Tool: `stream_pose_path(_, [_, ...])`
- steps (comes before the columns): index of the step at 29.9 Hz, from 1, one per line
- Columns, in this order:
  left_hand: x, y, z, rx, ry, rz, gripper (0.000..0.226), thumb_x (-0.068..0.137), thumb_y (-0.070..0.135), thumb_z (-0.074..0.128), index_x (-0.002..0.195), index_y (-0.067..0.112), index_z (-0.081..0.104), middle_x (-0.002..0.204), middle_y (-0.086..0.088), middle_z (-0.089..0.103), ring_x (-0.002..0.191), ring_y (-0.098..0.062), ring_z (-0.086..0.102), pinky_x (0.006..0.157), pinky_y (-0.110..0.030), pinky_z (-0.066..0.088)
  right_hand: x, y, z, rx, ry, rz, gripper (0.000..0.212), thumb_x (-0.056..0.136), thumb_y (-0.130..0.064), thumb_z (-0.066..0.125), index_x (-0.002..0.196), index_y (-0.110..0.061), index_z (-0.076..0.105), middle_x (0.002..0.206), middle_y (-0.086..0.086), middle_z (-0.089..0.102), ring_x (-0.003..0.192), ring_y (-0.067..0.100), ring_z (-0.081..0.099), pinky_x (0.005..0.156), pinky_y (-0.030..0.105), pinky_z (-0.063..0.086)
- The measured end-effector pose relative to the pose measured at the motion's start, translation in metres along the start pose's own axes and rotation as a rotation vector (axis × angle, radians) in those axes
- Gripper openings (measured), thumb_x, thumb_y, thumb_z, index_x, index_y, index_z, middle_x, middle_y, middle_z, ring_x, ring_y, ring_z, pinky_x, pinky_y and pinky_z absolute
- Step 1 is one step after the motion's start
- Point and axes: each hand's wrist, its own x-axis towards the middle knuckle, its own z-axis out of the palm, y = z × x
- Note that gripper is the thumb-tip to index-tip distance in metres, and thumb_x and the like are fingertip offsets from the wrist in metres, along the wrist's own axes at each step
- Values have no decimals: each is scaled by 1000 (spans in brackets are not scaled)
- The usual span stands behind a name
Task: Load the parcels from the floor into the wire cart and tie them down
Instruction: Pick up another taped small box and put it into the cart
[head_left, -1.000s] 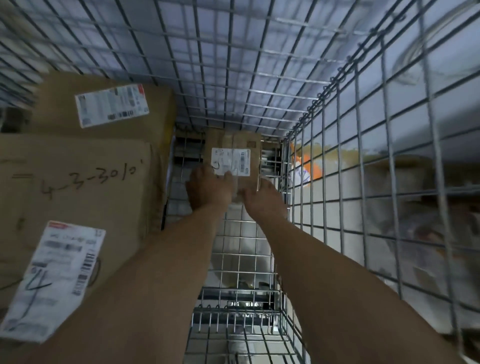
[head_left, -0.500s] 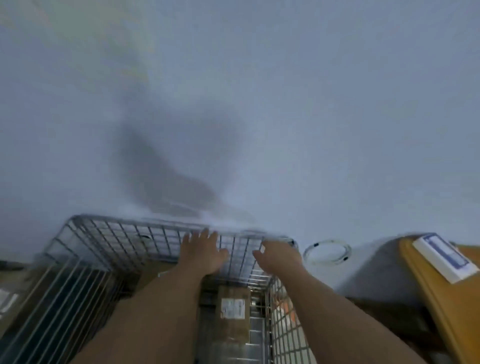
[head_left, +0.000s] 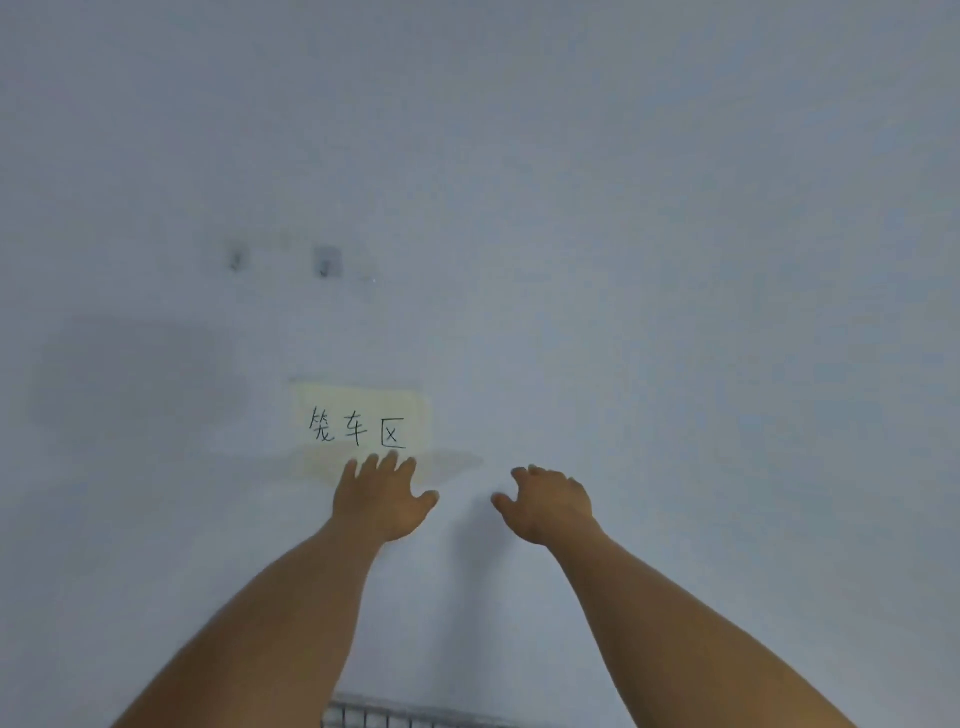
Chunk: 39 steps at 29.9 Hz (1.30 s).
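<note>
Wire cart (head_left: 415, 719) appears only as a strip of mesh at the lower edge; no parcels are in view. Left hand (head_left: 382, 499) and right hand (head_left: 550, 501), both empty with fingers loosely spread, are held up before the paper sign (head_left: 363, 421), probably free to fetch another parcel.

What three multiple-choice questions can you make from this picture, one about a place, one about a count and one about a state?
1. Where does the wire cart show?
A. bottom edge
B. top left corner
C. far right edge
2. How many characters are written on the paper sign?
A. one
B. three
C. six
3. What do the left hand and right hand hold?
A. a parcel
B. a rope
C. nothing
Answers: 1 A, only a strip of wire grid peeks in at the bottom; 2 B, three handwritten characters sit side by side; 3 C, both hands are empty, fingers loose.
</note>
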Motion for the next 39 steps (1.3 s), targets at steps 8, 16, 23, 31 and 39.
stream_pose_path(8, [-77,-121,-103,-2,100,-112,77,101,70,26,165,28,17,173,1,11,159,-23,10,128,-47,4,-50,-112,-104,2,167,-90,65,104,-60,31,155,-21,38,160,3,40,144,28,40,116,44,31])
stream_pose_path(16, [-173,-315,-137,52,110,-303,78,102,70,23,166,27,11,174,-1,3,160,-25,6,129,-47,2,-78,-307,-136,35,203,-276,66,104,-61,31,157,-22,36,164,4,34,148,29,35,120,46,26])
stream_pose_path(23, [-296,-494,-156,105,126,-597,79,102,70,24,166,26,12,174,-3,5,160,-27,8,129,-49,3,-98,-517,-140,57,174,-582,68,104,-62,29,160,-23,30,167,3,29,151,28,31,123,47,23])
stream_pose_path(31, [-406,-654,-186,202,143,-921,77,103,68,25,165,25,15,174,-3,10,160,-27,10,129,-49,4,-122,-728,-139,100,204,-886,70,104,-63,26,162,-23,26,168,4,26,150,28,33,122,45,26])
stream_pose_path(39, [-374,-763,-212,282,186,-971,75,103,66,24,165,24,17,173,-4,11,160,-28,9,129,-50,3,-73,-841,-149,177,219,-919,67,106,-59,25,161,-21,28,166,4,31,147,29,36,119,45,31])
